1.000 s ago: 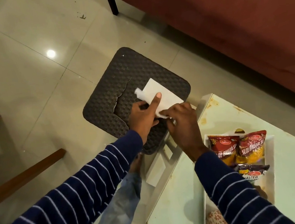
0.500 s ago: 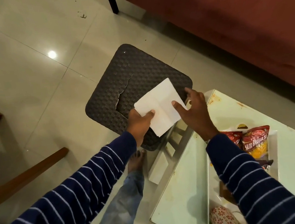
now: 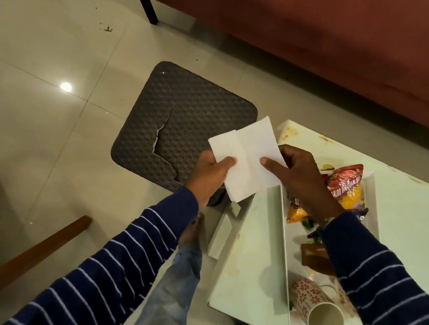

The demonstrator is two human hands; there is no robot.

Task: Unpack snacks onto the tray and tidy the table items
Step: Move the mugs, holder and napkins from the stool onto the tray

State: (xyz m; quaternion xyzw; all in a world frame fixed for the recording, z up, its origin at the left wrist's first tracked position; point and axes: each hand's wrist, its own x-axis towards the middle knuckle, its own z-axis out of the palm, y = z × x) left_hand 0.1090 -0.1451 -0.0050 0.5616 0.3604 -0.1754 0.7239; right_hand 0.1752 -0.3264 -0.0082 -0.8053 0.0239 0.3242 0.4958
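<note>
Above the table (image 3: 248,274) edge, the left hand (image 3: 209,175) and right hand (image 3: 294,168) pinched a white napkin (image 3: 248,158), its long axis left to right; snack packets (image 3: 346,186) lay in the tray (image 3: 284,234), a stool (image 3: 187,106) behind.

tray (image 3: 284,234) crowded, table (image 3: 417,218) right side open

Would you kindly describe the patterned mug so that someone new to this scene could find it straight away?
Start at the pale table on the right and find the white tray on it. At the tray's near end, by the bottom edge of the picture, the mug lies on its side, its open mouth towards the camera. Unlike the shiny snack packets at the far end, it is white with red flower prints.
</note>
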